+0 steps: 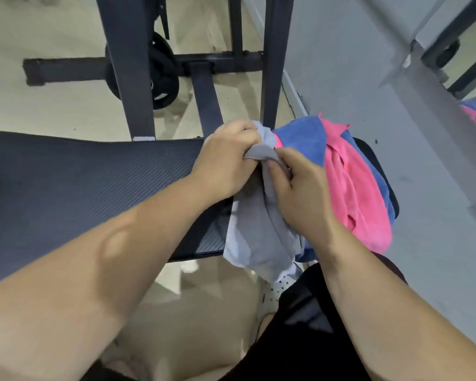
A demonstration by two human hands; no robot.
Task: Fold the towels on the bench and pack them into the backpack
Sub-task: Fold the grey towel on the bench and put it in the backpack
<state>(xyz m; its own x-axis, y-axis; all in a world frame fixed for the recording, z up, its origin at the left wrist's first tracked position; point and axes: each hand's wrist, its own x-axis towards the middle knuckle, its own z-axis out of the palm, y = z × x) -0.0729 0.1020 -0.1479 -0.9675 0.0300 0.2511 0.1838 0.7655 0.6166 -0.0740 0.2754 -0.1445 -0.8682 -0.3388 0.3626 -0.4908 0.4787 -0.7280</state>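
Both my hands are closed on the grey towel (259,237): my left hand (226,158) bunches its top edge in curled fingers, and my right hand (300,188) pinches the cloth just beside it. The towel sits at the right end of the bench (80,182), its lower part hanging over the near edge. The pink towel (360,193) and blue towel (302,138) are heaped against it there. If I tug it free carelessly, I judge the heap could drag off that end, or the hanging part slide to the floor (204,298). I cannot pick out the backpack for certain.
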